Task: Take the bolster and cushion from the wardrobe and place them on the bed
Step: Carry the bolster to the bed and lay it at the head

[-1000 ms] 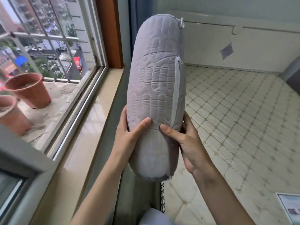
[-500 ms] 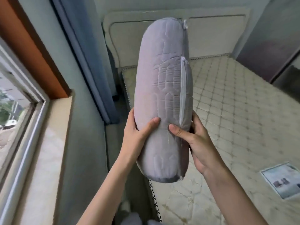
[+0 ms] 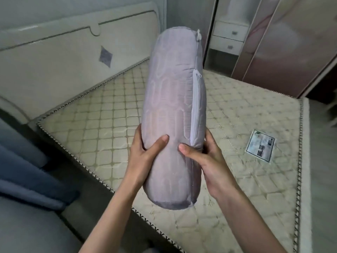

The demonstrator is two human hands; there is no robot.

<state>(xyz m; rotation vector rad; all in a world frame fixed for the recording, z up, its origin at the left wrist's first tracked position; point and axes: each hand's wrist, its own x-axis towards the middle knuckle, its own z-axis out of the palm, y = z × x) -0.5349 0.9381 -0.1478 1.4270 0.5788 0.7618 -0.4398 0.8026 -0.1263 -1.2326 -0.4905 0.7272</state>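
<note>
Here the grey quilted bolster [image 3: 173, 110] stands nearly upright in the air above the bed [image 3: 102, 114], gripped near its lower end: left hand [image 3: 144, 156] curled round one side, right hand [image 3: 206, 157] round the other, thumbs pressing its front. A white zipper [image 3: 194, 106] runs along its right side. Behind stand the cream headboard [image 3: 54, 57] and wardrobe doors [image 3: 284, 48]. A printed label [image 3: 260, 146] lies on the mattress, its writing too blurred to read
</note>
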